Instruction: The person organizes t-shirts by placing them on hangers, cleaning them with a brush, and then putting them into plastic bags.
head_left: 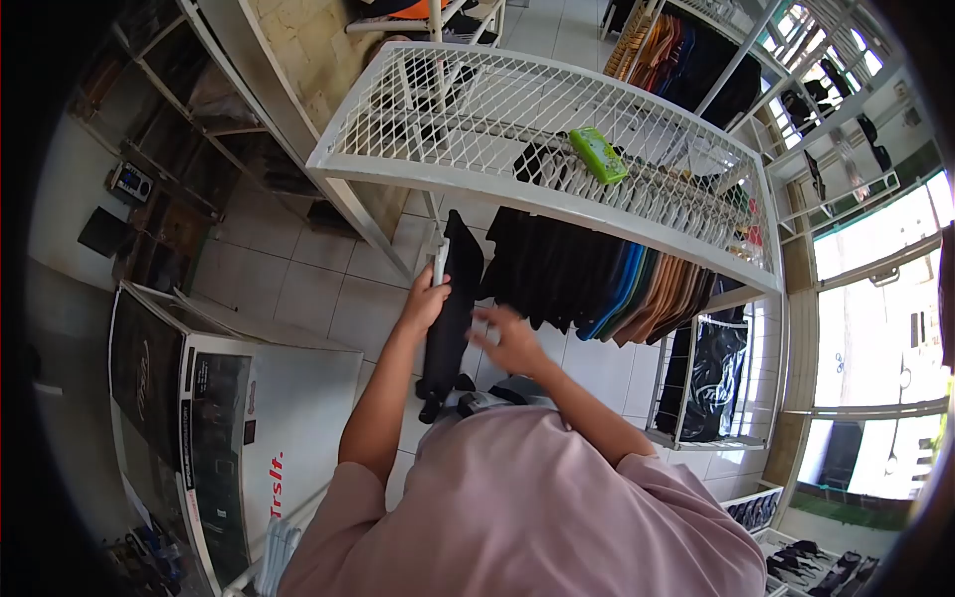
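Observation:
My left hand (pixel 427 300) is closed around a white hanger (pixel 441 257), from which a black garment (pixel 456 298) hangs down in front of my body. To the right of that garment is my right hand (pixel 509 340), its fingers apart and slightly blurred, with nothing in them. The fingertips come close to the garment's edge. Beyond both hands, a row of black garments (pixel 542 264) hangs below the white mesh-topped rack (pixel 542 194), with blue, green and brown ones (pixel 647 297) farther right.
A bright green box-shaped item (pixel 598 155) lies on the rack's mesh top. At the left stands a white cabinet (pixel 298 398) with red lettering. A black printed bag (pixel 718 368) sits in a low white frame at the right. Pale tiles (pixel 368 313) cover the floor.

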Demonstrator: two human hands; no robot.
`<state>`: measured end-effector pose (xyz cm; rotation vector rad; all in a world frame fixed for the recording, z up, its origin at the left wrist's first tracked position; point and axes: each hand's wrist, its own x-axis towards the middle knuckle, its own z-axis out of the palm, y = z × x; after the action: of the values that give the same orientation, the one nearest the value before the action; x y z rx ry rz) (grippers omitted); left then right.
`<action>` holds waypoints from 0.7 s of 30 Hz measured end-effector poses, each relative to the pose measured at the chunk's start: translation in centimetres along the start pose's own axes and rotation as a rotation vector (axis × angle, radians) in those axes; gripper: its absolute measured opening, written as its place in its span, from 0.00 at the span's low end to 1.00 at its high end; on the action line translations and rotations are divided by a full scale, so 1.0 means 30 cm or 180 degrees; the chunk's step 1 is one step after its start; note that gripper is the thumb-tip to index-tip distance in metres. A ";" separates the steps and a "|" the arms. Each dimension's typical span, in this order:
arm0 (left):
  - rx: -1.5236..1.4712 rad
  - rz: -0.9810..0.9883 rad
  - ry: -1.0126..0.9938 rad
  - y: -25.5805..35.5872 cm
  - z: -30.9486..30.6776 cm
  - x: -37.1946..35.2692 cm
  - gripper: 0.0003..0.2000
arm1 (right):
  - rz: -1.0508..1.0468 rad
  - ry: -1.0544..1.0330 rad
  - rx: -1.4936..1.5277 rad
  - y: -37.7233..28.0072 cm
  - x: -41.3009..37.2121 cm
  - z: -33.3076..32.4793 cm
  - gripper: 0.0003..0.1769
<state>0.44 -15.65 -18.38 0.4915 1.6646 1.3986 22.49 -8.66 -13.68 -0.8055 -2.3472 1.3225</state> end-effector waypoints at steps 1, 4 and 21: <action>-0.0176 -0.0064 -0.0014 0.006 0.015 0.022 0.32 | 0.0380 -0.0454 0.0204 0.054 -0.031 0.100 0.29; -0.0671 -0.0174 -0.0083 -0.006 0.065 0.099 0.33 | 0.1497 -0.0667 0.1323 0.169 -0.061 0.299 0.32; -0.0020 0.0790 -0.0328 -0.064 0.090 0.283 0.31 | 0.0961 0.0304 0.2444 0.268 0.341 0.249 0.27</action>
<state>-1.47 -8.16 -23.22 0.7751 1.5556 1.5282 12.98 -4.07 -24.33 -0.9365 -1.4651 2.0475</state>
